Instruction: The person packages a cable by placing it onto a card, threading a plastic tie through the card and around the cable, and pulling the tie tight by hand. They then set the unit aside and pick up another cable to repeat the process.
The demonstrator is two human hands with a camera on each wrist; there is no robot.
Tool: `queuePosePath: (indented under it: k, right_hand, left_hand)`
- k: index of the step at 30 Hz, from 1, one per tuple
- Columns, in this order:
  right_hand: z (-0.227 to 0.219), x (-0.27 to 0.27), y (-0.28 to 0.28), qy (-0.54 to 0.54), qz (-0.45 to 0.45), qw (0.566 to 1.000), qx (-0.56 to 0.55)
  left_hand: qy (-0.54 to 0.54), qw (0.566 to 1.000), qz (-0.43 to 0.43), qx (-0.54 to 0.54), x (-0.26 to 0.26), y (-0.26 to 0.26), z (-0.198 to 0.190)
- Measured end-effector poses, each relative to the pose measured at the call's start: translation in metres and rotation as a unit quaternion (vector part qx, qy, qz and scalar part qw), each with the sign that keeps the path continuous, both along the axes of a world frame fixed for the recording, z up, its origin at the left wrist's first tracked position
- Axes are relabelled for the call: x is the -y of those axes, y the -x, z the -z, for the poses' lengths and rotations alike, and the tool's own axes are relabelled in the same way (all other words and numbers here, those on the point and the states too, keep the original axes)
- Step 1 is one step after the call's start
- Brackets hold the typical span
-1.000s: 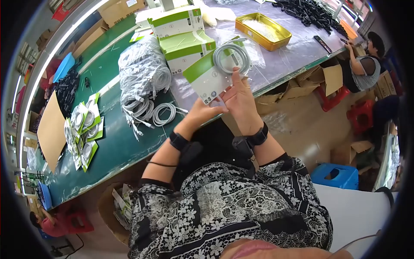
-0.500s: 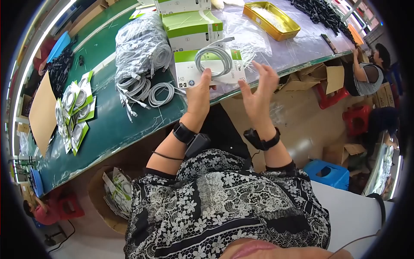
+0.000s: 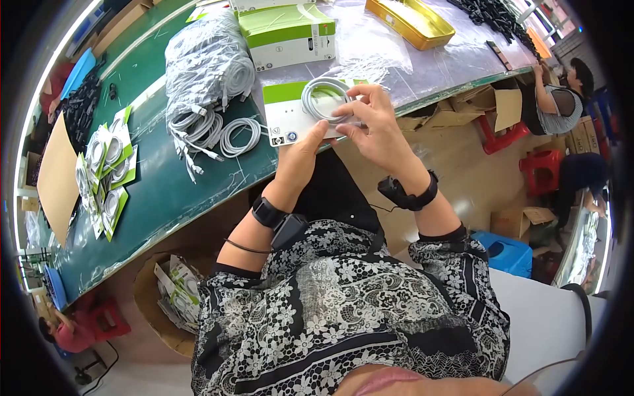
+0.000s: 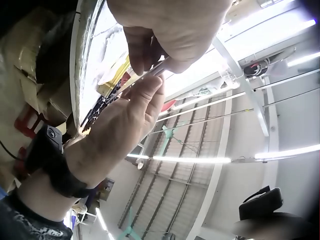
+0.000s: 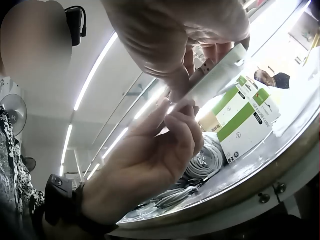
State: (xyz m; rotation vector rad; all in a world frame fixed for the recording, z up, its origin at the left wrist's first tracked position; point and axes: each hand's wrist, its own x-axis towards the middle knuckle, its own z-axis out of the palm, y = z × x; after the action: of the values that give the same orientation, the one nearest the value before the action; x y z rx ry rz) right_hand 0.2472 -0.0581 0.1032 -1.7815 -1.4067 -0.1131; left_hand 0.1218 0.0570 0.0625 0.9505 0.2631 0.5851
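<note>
In the head view, my left hand (image 3: 297, 162) grips a white and green packaging card (image 3: 281, 113) from its lower edge, thumb on the front. A coiled white USB cable (image 3: 306, 100) lies against the card's face. My right hand (image 3: 382, 135) pinches the coil at its right side, fingers bent over the card's right half. The right wrist view shows a USB plug (image 5: 206, 66) under the right fingers, beside the card. Seen edge-on in the left wrist view, the card runs between both hands.
A bundle of white cables (image 3: 208, 72) and a loose coil (image 3: 241, 137) lie on the green table (image 3: 191, 191). Green and white boxes (image 3: 294, 46) stand behind the card, with a yellow tin (image 3: 416, 26) further right. Carded cables (image 3: 105, 168) are piled at left; a carton (image 3: 148, 297) sits below.
Both hands were at the card; the right hand came away to the right, then returned to the coil. The left hand took the card's lower edge, and the card turned more level.
</note>
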Motion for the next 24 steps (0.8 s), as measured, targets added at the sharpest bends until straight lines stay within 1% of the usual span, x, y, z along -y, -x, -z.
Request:
queuePosePath:
  k: [2,5,6,9,10,12,13,15,16,19,20,21,23,24]
  right_hand:
    - [0.000,-0.001,-0.001,0.006,-0.013,1.000,-0.005]
    - [0.004,0.000,-0.012,0.012,-0.061,0.998,-0.027]
    - [0.005,0.001,-0.018,0.013,-0.062,0.998,-0.029]
    - [-0.002,0.004,-0.031,0.054,-0.147,0.979,-0.129]
    - [-0.003,0.005,-0.031,0.055,-0.147,0.979,-0.130]
    - [-0.008,0.003,-0.027,0.050,-0.162,0.984,-0.048]
    - [-0.009,0.002,-0.026,0.047,-0.169,0.985,-0.007]
    - [-0.007,0.000,-0.027,0.052,-0.165,0.985,-0.012]
    - [-0.006,-0.001,-0.028,0.058,-0.162,0.985,-0.017]
    - [0.000,-0.003,-0.022,0.057,-0.142,0.988,-0.026]
    - [0.002,-0.004,-0.017,0.051,-0.126,0.990,-0.027]
    - [0.004,-0.006,-0.012,0.046,-0.110,0.992,-0.028]
    - [0.009,-0.010,-0.002,0.034,-0.104,0.993,-0.037]
    - [0.011,-0.011,0.003,0.024,-0.097,0.994,-0.043]
  left_hand:
    - [0.011,1.000,0.004,0.003,0.000,0.000,0.004]
    - [0.022,1.000,0.009,0.003,-0.003,0.001,0.010]
    - [0.026,1.000,0.014,0.003,-0.004,0.002,0.012]
    - [0.025,1.000,0.019,-0.001,-0.003,0.006,0.013]
    - [0.019,1.000,0.018,-0.004,-0.002,0.007,0.011]
    - [0.014,1.000,0.017,-0.008,-0.001,0.009,0.012]
    - [-0.011,1.000,0.021,-0.015,-0.001,0.009,0.014]
    - [-0.063,0.997,0.029,-0.026,-0.001,0.011,0.017]
    - [-0.063,0.997,0.030,-0.028,0.000,0.012,0.018]
    - [-0.098,0.994,-0.029,-0.022,0.006,0.010,0.019]
    - [-0.099,0.994,-0.028,-0.025,0.008,0.008,0.019]
    - [-0.083,0.995,-0.047,-0.022,0.010,0.006,0.018]
    - [-0.052,0.995,-0.085,-0.016,0.014,0.004,0.015]
    - [-0.052,0.995,-0.085,-0.018,0.014,0.004,0.016]
